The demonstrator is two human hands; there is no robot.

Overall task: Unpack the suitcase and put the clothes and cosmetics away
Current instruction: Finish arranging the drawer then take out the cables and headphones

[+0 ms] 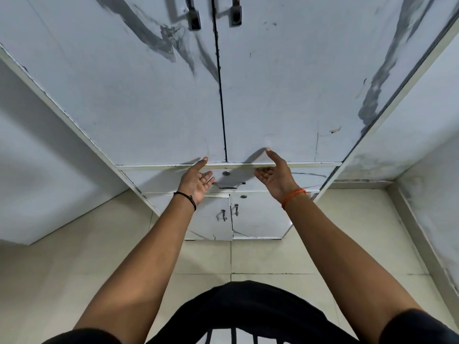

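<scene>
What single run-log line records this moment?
left hand: open, empty | right hand: open, empty | wardrobe doors: closed | suitcase: unseen

Drawer (pixel 231 178) between tall doors (pixel 173 95) and low doors (pixel 238 219)

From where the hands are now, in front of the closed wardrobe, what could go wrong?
1. Both hands, left hand and right hand, sit low by the bottom edge of the tall doors, while the door handles are far above; prying from below may slip.
2. The drawer with its lock lies behind the hands; it may be locked.
</scene>
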